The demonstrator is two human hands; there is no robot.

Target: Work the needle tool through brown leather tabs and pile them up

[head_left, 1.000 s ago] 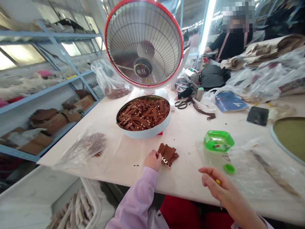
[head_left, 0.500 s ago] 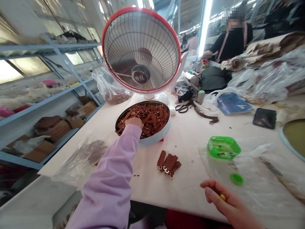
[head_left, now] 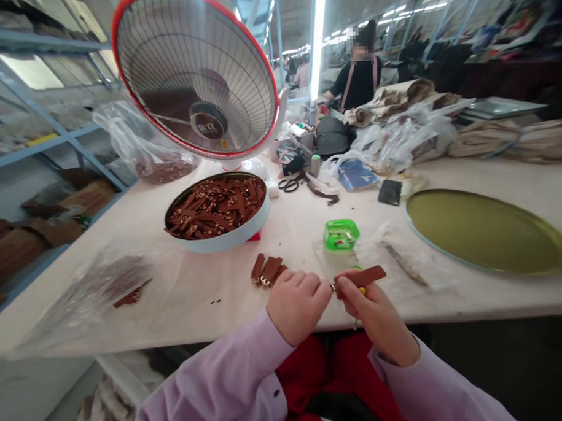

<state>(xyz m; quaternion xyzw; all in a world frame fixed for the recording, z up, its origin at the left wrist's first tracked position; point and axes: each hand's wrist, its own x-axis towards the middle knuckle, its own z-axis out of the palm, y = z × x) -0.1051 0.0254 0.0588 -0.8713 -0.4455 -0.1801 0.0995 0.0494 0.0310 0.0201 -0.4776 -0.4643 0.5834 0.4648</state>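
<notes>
Both hands meet at the near edge of the white table (head_left: 309,228). My left hand (head_left: 297,304) is closed in a pinch at the metal end of a brown leather strip (head_left: 362,275). My right hand (head_left: 375,311) grips the same strip, with a small yellow thing showing between its fingers. A small pile of finished brown strips (head_left: 267,270) lies just beyond my left hand. A round tin (head_left: 227,240) full of brown strips stands further back. A green plastic box (head_left: 341,234) sits on clear plastic in front of my right hand.
A red-rimmed round heater (head_left: 198,78) stands behind the tin. An empty gold tray (head_left: 487,231) lies at the right. Plastic bags of strips (head_left: 103,284) lie at the left. Scissors (head_left: 288,184), a phone (head_left: 390,192) and bags clutter the back. A person (head_left: 357,79) works beyond.
My left hand left the tin with a brown strip and came back to the near edge. My right hand rose to meet it and now grips the strip too. The view swung right.
</notes>
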